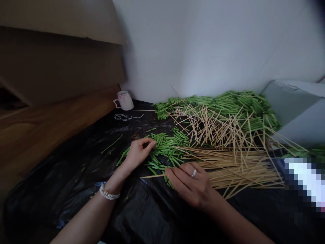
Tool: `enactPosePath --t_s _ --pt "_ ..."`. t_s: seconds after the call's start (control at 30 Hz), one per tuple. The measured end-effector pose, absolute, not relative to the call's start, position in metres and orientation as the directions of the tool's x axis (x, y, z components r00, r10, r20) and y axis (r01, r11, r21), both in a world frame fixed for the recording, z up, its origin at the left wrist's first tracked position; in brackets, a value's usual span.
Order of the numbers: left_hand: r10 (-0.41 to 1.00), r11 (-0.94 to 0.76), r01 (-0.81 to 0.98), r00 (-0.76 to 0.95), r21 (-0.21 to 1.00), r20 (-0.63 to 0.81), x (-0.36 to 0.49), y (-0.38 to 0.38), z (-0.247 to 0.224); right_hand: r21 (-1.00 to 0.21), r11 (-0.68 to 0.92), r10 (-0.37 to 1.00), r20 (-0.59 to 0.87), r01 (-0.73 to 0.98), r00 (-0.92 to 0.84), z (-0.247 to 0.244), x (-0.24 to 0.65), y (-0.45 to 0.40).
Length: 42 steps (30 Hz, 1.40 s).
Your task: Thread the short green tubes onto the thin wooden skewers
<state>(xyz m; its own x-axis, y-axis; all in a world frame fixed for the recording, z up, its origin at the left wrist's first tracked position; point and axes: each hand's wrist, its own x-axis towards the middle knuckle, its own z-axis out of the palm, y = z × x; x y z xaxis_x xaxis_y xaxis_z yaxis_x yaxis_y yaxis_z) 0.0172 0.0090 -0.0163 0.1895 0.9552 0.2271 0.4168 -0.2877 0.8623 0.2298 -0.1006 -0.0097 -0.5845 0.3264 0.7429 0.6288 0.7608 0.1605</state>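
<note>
My right hand (191, 183), with a ring on one finger, is closed around a bamboo skewer (152, 176) whose bare pointed end sticks out to the left. Short green stem pieces show beneath its fingertips; whether they are threaded on the skewer I cannot tell. My left hand (139, 150) reaches the left edge of a loose pile of cut green stems (167, 145). Its thumb and fingers are pinched together, and what lies between them is hidden. Beside the right hand lies a bed of bare bamboo skewers (243, 173), roughly parallel.
Crisscrossed skewers (210, 125) lie before a long heap of skewered-looking green stems (228, 103) along the wall. A white mug (125, 101) and white string (124, 117) sit back left on black plastic (83, 196). Cardboard (63, 61) overhangs the left; a pale box (297, 105) stands right.
</note>
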Motion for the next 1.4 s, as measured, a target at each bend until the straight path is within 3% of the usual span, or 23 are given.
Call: enactPosePath --t_s 0.1,0.27,0.43,0.7,0.9,1.23,1.33,1.4 --pt "0.94 -0.34 0.509 0.191 0.791 0.282 0.015 0.01 -0.018 0.161 0.792 0.294 0.745 0.589 -0.599 -0.002 0.227 -0.105" --pt "0.892 -0.446 0.498 0.315 0.744 0.324 0.011 0.014 -0.024 0.161 0.855 0.21 0.762 0.493 -0.613 -0.002 0.22 -0.109" --pt "0.845 -0.535 0.633 0.421 0.56 0.332 0.004 0.02 -0.033 0.174 0.874 0.145 0.797 0.454 -0.586 -0.009 0.213 -0.115" --pt "0.845 -0.535 0.745 0.461 0.399 0.271 0.004 0.019 -0.031 -0.02 0.906 0.282 0.774 0.423 -0.567 -0.02 0.206 -0.129" --pt "0.852 -0.516 0.801 0.443 0.305 0.278 0.007 0.015 -0.03 0.248 0.819 0.168 0.758 0.517 -0.63 -0.009 0.21 -0.128" --pt "0.86 -0.495 0.855 0.456 0.154 0.228 0.006 0.014 -0.025 0.202 0.455 0.595 0.655 0.867 -0.465 -0.029 0.233 -0.088" --pt "0.852 -0.5 0.84 0.432 0.213 0.297 0.008 0.013 -0.023 0.193 0.385 0.638 0.65 0.902 -0.412 -0.033 0.236 -0.085" --pt "0.85 -0.506 0.79 0.387 0.347 0.357 0.01 0.012 -0.022 0.183 0.354 0.665 0.641 0.917 -0.384 -0.033 0.235 -0.085"
